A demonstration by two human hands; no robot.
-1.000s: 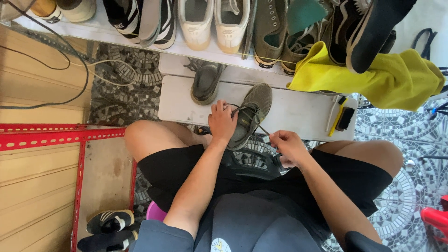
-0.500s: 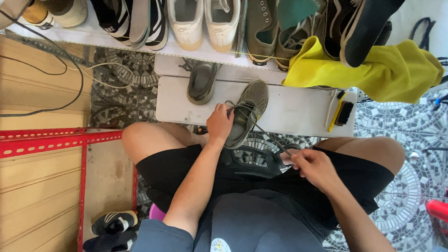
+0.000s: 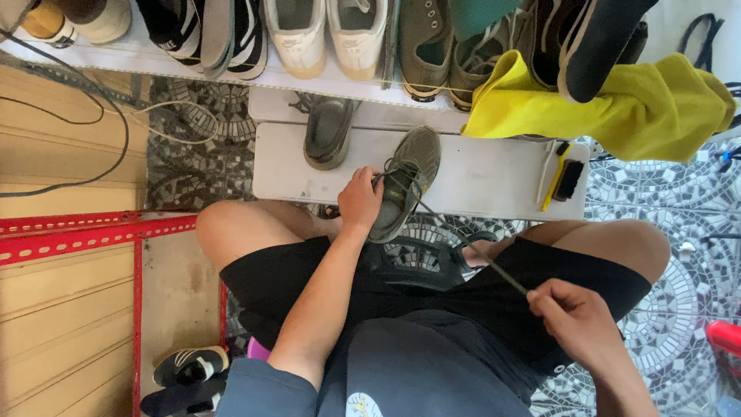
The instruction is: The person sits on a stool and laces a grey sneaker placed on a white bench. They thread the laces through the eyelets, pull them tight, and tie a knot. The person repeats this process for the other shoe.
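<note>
I see the left hand [image 3: 359,199] clamped around the grey-green sneaker [image 3: 405,181] on the white worktop [image 3: 478,174], while the right hand [image 3: 575,320] pinches its shoelace [image 3: 471,247] taut (unlacing, I judge). Next needs that grip steady, pulling free of the eyelets.

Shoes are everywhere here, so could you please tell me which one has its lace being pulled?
The grey-green shoe held by the left hand; its lace runs to the right hand.

Grey-olive shoe [image 3: 405,181] tilted on white board, lace [image 3: 471,247] pulled taut
</note>
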